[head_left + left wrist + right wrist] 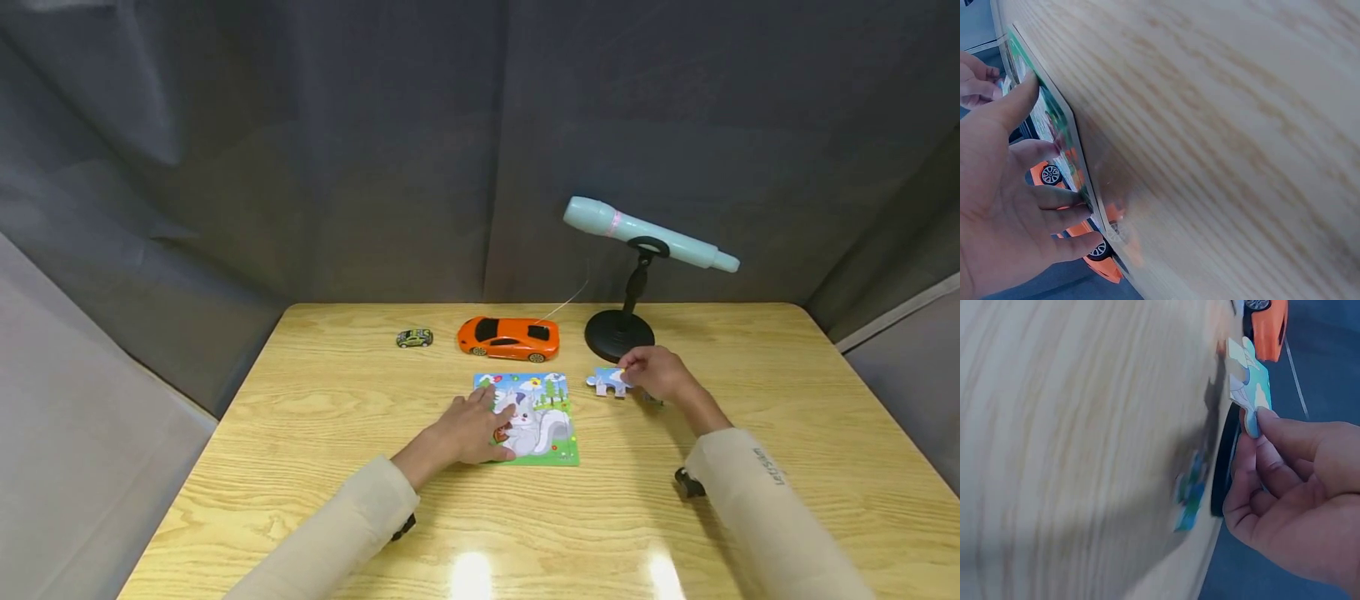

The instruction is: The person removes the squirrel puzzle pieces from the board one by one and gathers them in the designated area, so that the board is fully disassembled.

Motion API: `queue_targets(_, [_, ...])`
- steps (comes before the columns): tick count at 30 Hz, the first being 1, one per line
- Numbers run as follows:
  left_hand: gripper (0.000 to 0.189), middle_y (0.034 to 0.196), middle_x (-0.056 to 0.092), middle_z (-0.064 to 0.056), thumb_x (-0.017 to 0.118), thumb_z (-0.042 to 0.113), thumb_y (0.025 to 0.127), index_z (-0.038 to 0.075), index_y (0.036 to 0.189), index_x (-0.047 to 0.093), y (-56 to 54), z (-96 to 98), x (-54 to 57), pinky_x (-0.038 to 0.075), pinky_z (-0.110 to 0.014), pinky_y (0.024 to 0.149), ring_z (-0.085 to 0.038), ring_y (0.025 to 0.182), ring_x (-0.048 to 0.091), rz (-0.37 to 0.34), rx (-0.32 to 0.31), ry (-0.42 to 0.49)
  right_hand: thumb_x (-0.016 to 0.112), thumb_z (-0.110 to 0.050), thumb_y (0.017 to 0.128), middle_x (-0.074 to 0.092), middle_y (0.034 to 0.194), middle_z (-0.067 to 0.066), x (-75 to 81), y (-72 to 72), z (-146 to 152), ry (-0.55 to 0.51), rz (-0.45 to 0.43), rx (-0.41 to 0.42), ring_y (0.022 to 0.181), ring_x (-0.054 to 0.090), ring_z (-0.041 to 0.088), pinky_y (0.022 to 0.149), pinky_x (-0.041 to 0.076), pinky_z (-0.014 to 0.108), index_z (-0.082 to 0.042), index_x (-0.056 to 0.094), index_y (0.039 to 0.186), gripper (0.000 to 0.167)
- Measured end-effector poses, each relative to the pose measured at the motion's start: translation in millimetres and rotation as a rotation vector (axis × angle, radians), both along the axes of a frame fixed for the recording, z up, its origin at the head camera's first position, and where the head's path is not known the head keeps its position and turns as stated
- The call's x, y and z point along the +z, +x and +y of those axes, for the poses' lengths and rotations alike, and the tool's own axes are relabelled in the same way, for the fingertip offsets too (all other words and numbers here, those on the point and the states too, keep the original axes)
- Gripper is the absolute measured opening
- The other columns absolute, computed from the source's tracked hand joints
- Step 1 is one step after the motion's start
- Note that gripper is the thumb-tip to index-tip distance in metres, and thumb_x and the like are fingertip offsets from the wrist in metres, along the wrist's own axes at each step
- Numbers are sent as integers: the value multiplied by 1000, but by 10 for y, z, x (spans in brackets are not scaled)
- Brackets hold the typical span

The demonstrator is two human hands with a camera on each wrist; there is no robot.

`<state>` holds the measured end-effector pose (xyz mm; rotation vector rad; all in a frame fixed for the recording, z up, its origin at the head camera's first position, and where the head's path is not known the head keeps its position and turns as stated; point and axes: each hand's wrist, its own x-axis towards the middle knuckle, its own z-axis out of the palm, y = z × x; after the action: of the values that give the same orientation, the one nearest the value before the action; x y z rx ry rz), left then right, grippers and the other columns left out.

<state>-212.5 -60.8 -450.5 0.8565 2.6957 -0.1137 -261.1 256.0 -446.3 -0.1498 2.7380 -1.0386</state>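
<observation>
From the head view, a squirrel jigsaw puzzle [546, 427] lies flat on the wood-grain tabletop [315, 425], and the person's left hand [471, 427] rests over its left side with the fingers spread apart. Just right of the puzzle, the right hand [654, 372] pinches a blue jigsaw piece [609, 380]. Beyond the puzzle stands an orange toy sports car [510, 342]; a small green patterned toy car [415, 337] sits beyond it and to the left. Beyond the puzzle and to the right, a pale teal microphone [652, 234] rests slanted in a black stand [619, 336]. A dark grey curtain [397, 167] hangs behind everything. In the left wrist view, the left hand's thumb and fingers reach over the puzzle's near edge, set apart and gripping nothing, with the sports car past the puzzle. In the right wrist view, the right hand's thumb and fingers are clamped on the piece's end; a second jigsaw piece [1192, 495], blurred, lies on the tabletop to the puzzle's right.
</observation>
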Motion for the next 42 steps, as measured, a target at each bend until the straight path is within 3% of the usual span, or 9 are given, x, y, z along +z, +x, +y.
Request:
queue_targets(17, [78,156,20,-21,51,65,86,24,149,31,-10,14,-45,31,-51,113,-33,145,22,2,0,12,60,-10,90,62,77,8,-131,-79,146,160,19,20,67,53,15,60,42,27,0,67,96,13])
queue_targets(22, [77,156,21,-21,51,64,86,24,149,32,11,5,-53,32,-51,112,-33,145,22,9,-12,27,62,-10,89,66,81,9,-181,-91,150,185,50,16,71,56,16,65,46,31,-1,69,94,13])
queue_targets(34, [76,155,22,-22,49,66,86,25,148,34,11,-79,-103,34,-50,111,-32,145,24,55,-33,75,60,-14,92,66,80,9,-79,-95,-33,165,169,19,68,54,15,71,43,38,-2,70,94,16])
queue_targets(42, [77,156,21,-21,46,68,86,25,148,34,6,-144,-122,30,-52,113,-32,145,22,57,-41,100,64,-12,89,68,84,9,-65,-111,-361,97,160,8,73,58,16,70,46,33,-2,70,95,13])
